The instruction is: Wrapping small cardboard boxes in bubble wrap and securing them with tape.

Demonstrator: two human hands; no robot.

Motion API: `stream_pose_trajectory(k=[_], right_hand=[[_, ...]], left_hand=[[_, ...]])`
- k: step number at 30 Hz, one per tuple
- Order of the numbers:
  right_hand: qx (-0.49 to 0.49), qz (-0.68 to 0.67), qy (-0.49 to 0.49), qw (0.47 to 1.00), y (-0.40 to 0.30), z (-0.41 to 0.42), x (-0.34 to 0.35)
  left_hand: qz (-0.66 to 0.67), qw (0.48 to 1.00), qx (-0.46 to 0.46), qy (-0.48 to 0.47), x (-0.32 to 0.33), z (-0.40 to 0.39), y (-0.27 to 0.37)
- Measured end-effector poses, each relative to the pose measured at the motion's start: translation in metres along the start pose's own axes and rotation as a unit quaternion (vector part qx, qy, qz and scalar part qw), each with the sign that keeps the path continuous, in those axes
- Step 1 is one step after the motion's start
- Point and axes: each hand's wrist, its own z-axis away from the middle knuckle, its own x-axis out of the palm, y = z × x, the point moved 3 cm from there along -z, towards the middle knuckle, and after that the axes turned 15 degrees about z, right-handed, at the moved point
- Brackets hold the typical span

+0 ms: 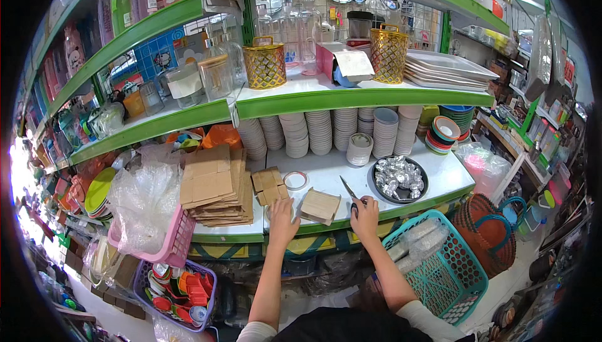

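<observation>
My right hand [364, 216] grips the black handle of what look like scissors [348, 187], with the blade pointing up and to the left. My left hand [283, 222] is low over the white shelf, fingers spread, beside a small folded cardboard piece [270, 185]. Part of a round tan object, perhaps a tape roll, shows under its fingers. Between both hands lies a small flat cardboard box [320, 205]. Behind it rests a roll of tape [295, 180]. A black round tray [400, 195] right of the blade carries many foil-like silver pieces [399, 176].
Flattened cardboard [207, 177] is stacked at left, beside a pink basket [181, 234] with clear plastic wrap. Stacked white bowls [320, 130] line the back under a green-edged shelf [357, 100]. A teal basket [475, 271] and a purple basket [211, 290] stand below the shelf front.
</observation>
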Motion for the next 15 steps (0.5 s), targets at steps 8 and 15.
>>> stream_pose_trajectory(k=[8,15], right_hand=[[-0.063,-0.15,-0.034,0.986,-0.031,0.007,-0.014],[-0.032,-0.244,-0.063,0.967,-0.029,0.006,-0.003]], left_hand=[[0.027,0.999,0.007,-0.027,0.014,0.003,0.009],[0.161,0.985,-0.041,-0.049,0.011,-0.002,0.022]])
